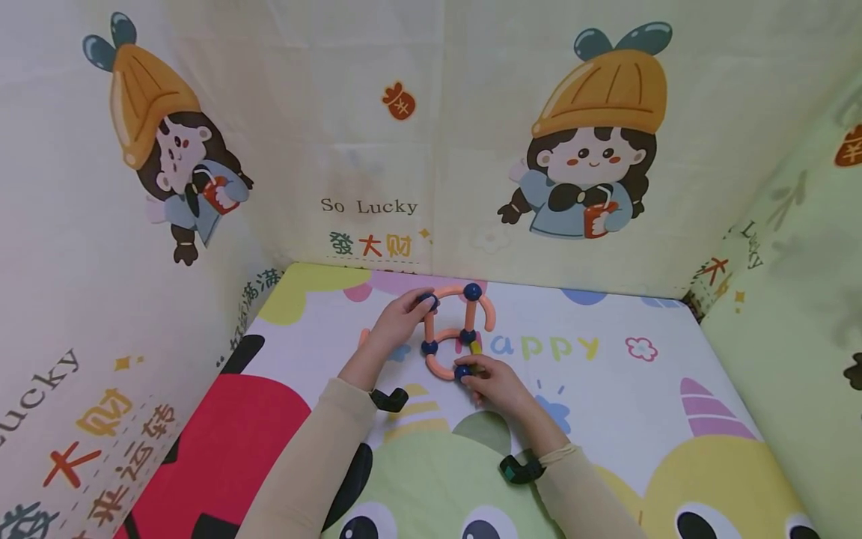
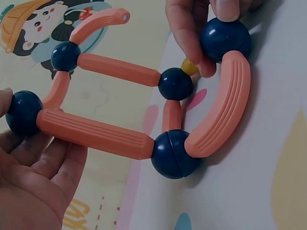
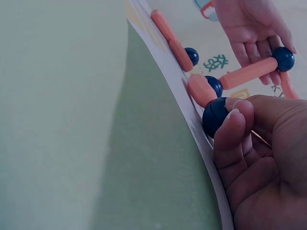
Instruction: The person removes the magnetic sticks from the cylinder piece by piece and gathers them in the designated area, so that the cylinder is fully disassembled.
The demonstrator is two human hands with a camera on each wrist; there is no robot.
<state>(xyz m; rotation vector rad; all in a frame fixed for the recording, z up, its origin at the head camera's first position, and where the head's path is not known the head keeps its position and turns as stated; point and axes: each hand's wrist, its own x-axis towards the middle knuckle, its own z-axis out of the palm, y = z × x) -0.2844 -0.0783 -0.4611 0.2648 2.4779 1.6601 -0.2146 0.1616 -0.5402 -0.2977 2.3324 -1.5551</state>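
Observation:
Salmon-coloured rods (image 1: 470, 314), some straight and some curved, join navy balls (image 1: 472, 292) into a frame of magnetic building pieces. My left hand (image 1: 397, 322) grips the ball (image 2: 24, 113) at the frame's upper left corner, with fingers under the straight rod (image 2: 96, 133) beside it. At the near end, my right hand (image 1: 497, 383) pinches another navy ball (image 3: 216, 117) between thumb and fingers. From that ball a curved rod (image 2: 223, 105) runs to the lower left ball (image 2: 175, 154). A short yellow piece (image 1: 475, 347) shows by the right fingers. One curved rod (image 2: 101, 23) sticks out at the far side.
Past my left wrist, a salmon piece (image 1: 364, 336) lies partly hidden on the cartoon-printed mat (image 1: 606, 382). In the right wrist view, a salmon rod (image 3: 171, 40) and a navy ball (image 3: 192, 56) lie beyond the frame. Printed cloth walls (image 1: 465, 172) enclose the mat's back and sides.

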